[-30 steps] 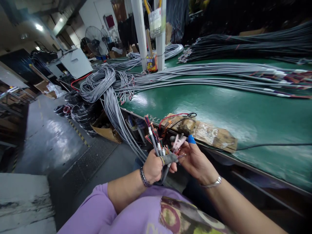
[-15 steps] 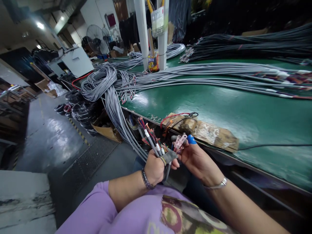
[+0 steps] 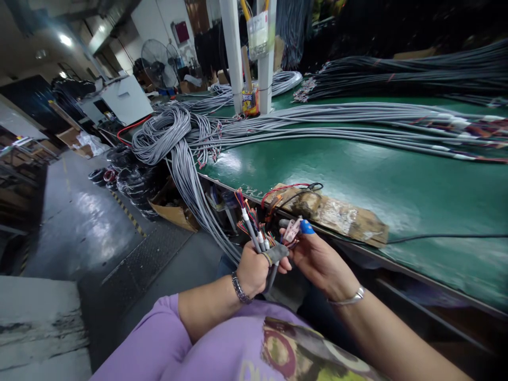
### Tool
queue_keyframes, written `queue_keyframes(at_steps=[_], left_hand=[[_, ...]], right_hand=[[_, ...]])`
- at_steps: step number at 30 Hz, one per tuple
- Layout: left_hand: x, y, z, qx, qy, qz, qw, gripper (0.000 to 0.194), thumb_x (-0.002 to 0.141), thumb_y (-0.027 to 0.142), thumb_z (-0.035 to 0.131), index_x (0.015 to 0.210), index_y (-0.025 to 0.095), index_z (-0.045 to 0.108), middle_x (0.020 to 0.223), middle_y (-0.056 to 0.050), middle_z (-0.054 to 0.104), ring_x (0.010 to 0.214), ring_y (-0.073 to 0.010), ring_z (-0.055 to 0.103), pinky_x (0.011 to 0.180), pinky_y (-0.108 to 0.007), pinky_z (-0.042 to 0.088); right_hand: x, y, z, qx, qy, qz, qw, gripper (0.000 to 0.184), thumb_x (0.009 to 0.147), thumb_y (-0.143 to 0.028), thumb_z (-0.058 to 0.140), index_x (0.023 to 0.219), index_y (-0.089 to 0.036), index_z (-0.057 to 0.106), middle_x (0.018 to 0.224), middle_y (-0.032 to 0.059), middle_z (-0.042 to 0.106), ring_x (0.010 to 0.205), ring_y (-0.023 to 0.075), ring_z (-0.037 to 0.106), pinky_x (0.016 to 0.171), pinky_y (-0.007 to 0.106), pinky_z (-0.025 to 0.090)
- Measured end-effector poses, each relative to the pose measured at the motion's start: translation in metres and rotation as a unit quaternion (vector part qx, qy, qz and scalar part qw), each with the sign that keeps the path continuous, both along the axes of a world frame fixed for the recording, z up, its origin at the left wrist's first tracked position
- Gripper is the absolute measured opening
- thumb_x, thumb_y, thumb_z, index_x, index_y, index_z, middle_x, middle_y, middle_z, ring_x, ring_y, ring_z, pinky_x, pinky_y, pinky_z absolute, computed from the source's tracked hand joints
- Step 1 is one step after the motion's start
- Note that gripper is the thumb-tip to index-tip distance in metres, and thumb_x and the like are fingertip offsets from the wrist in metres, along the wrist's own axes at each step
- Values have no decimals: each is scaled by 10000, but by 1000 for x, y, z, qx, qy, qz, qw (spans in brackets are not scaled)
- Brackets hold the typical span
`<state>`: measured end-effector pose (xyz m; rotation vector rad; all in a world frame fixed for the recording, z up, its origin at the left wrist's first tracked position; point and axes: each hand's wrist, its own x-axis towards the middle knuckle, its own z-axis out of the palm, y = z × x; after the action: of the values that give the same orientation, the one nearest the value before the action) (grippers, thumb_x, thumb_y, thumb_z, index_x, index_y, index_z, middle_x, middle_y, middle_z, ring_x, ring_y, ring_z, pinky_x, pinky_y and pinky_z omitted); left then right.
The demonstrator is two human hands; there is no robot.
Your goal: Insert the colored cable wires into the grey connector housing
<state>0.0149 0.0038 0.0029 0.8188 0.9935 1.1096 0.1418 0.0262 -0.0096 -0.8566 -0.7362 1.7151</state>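
My left hand [image 3: 256, 270] is closed round several grey cables [image 3: 251, 228] below the bench edge. White collars ring the cables near their tops, and thin coloured wires [image 3: 239, 198] fan out above them. A grey finger cover wraps my left thumb. Beside it, my right hand [image 3: 317, 259] is pinched on a small pale pink hand tool [image 3: 292, 230] whose exact kind I cannot make out. Blue tape covers my right thumb tip. The tool lies close to the wire ends at the left hand, and my right fingers are partly hidden.
A green bench [image 3: 357, 164] spans the right side. On its near edge lies a taped wooden block [image 3: 337, 217] with red and black leads. Long grey cables [image 3: 317, 114] run across the bench, and a coiled bundle [image 3: 162, 135] hangs over its left corner. White posts [image 3: 265, 79] stand behind.
The cable ends in my left hand have shifted slightly right and more upright. My right hand and the pink tool have moved slightly left and turned a little.
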Motion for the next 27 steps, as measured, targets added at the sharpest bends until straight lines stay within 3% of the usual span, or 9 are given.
queue_keyframes(at_steps=[4, 8, 13, 17, 19, 21, 24, 27], left_hand=[[-4, -5, -2, 4, 2, -3, 1000, 426, 612, 495, 778, 549, 107, 615, 477, -45, 594, 405, -103, 515, 432, -225, 437], [-10, -12, -6, 15, 35, -23, 999, 441, 637, 510, 759, 532, 106, 618, 477, -55, 594, 423, -108, 523, 459, -233, 452], [-14, -15, -1, 26, 122, -102, 987, 428, 665, 509, 728, 521, 118, 630, 503, -62, 615, 464, -115, 540, 509, -239, 472], [-15, -13, 4, -24, 155, -180, 971, 378, 598, 467, 771, 546, 121, 629, 499, -53, 619, 464, -129, 555, 515, -253, 487], [-16, -12, 5, -32, 144, -189, 971, 377, 585, 464, 781, 567, 119, 633, 500, -47, 617, 454, -125, 549, 510, -253, 487], [-17, -11, 5, -28, 134, -168, 976, 411, 598, 498, 772, 558, 114, 633, 498, -48, 610, 446, -114, 535, 501, -246, 480], [-18, -10, 2, -11, 113, -114, 987, 475, 618, 561, 749, 533, 111, 625, 504, -56, 605, 455, -110, 532, 510, -247, 484], [-17, -10, -4, 0, 87, -75, 993, 505, 613, 600, 742, 550, 113, 622, 507, -54, 605, 455, -115, 536, 517, -258, 487]], right_hand=[[9, -5, -2, -56, 47, 37, 997, 491, 705, -690, 644, 831, -217, 690, 756, 57, 687, 641, 194, 608, 595, 340, 509], [19, -12, -2, -59, -11, 97, 993, 478, 615, -628, 763, 783, -188, 686, 776, 61, 690, 662, 176, 609, 637, 319, 509], [17, -21, 12, 60, -159, 127, 977, 337, 718, -509, 742, 704, -185, 653, 581, 18, 629, 572, 161, 570, 626, 305, 479], [15, -26, 21, 165, -255, 118, 945, 314, 759, -512, 699, 730, -199, 680, 684, 36, 656, 608, 180, 595, 633, 313, 487], [16, -26, 20, 193, -287, 97, 933, 328, 768, -523, 683, 707, -201, 684, 693, 40, 657, 630, 182, 597, 645, 308, 488], [19, -26, 15, 175, -290, 76, 938, 349, 768, -549, 673, 731, -202, 693, 691, 43, 668, 662, 189, 600, 673, 312, 490], [23, -25, 2, 92, -250, 28, 964, 433, 676, -596, 734, 823, -190, 700, 784, 59, 690, 713, 191, 602, 689, 316, 495], [19, -29, -7, 17, -172, 36, 984, 478, 630, -579, 780, 858, -172, 676, 770, 57, 671, 658, 161, 583, 632, 300, 481]])
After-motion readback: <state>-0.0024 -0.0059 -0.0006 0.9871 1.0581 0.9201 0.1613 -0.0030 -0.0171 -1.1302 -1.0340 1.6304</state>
